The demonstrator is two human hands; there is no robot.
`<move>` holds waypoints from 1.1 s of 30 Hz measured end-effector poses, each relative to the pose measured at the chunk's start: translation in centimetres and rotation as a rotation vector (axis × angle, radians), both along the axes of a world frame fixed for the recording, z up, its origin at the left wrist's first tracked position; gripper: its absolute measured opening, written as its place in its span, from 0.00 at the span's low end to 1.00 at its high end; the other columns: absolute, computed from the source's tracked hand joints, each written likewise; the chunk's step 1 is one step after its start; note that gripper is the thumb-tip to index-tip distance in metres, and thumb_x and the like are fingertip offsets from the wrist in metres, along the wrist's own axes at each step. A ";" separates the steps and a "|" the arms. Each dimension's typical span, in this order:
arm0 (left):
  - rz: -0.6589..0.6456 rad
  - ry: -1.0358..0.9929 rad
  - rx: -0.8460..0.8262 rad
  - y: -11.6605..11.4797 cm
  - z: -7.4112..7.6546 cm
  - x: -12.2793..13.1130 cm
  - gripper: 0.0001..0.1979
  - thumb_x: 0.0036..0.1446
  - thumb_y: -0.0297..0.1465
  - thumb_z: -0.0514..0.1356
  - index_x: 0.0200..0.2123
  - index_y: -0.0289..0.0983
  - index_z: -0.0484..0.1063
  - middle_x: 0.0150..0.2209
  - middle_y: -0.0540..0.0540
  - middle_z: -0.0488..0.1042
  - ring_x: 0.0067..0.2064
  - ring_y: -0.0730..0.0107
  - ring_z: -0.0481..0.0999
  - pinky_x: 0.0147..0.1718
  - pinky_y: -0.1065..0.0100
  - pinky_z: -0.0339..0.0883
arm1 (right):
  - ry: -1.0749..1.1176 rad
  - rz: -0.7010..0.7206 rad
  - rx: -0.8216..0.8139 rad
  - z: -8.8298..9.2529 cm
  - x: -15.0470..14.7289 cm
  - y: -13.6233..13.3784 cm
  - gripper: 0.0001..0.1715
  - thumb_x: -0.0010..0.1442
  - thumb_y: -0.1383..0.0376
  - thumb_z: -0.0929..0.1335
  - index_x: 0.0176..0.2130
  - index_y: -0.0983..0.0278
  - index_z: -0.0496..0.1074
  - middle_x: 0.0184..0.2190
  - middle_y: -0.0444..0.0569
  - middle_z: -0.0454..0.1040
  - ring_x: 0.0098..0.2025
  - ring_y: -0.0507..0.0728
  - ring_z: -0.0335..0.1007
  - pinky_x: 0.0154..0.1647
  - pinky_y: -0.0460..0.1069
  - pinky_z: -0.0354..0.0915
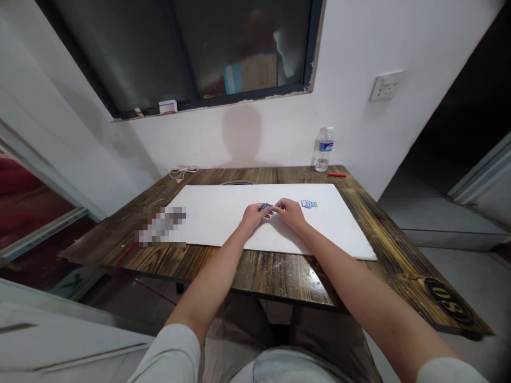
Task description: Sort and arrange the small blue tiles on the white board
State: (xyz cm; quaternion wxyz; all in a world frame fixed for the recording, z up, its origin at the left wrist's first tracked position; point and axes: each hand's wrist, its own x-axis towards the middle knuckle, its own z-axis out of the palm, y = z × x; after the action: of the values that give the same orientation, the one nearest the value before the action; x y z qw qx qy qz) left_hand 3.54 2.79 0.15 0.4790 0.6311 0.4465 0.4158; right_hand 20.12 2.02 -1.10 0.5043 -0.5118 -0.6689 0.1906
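Head view — left hand [252, 216], right hand [290, 214] — both pinching a small blue object [265, 207].

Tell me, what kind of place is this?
It looks like a plain indoor room set up for working, maybe a small workroom. There's a dark wooden table, a big white sheet laid on it, and a wall socket.

A black round plate [447, 301] at the near right corner of the table [275, 276] shows gold digits, 08 or 80; the water bottle's [324, 149] blue label [326, 147] is too small to read.
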 end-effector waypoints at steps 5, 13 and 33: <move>0.112 -0.059 -0.048 0.5 -0.4 0.0 0.19 0.46 0.43 0.66 0.32 0.32 0.76 0.29 0.42 0.78 0.30 0.68 0.76 0.21 0.75 0.58 | 0.010 -0.032 -0.031 -0.1 0.2 0.1 0.13 0.53 0.56 0.69 0.24 0.62 0.71 0.23 0.44 0.72 0.26 0.53 0.63 0.30 0.48 0.57; 0.281 -0.138 -0.045 1.5 -0.9 -0.9 0.15 0.47 0.40 0.65 0.33 0.34 0.76 0.31 0.43 0.78 0.32 0.69 0.76 0.23 0.75 0.62 | 0.145 0.034 -0.113 -0.5 0.2 0.2 0.13 0.48 0.55 0.71 0.24 0.62 0.71 0.23 0.44 0.73 0.27 0.53 0.65 0.29 0.47 0.58; 0.105 -0.026 -0.028 0.1 -0.1 -0.2 0.15 0.47 0.40 0.65 0.31 0.33 0.71 0.30 0.44 0.77 0.17 0.77 0.69 0.16 0.73 0.61 | -0.301 0.094 0.082 -0.3 -0.2 -0.2 0.12 0.63 0.60 0.63 0.34 0.62 0.72 0.35 0.49 0.72 0.39 0.57 0.63 0.43 0.51 0.57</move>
State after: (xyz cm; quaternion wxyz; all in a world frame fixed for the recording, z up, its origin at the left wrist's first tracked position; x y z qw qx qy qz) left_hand 3.30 2.89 0.05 0.4710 0.5948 0.4784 0.4423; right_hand 19.92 1.86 -1.37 0.4093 -0.4818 -0.7674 0.1076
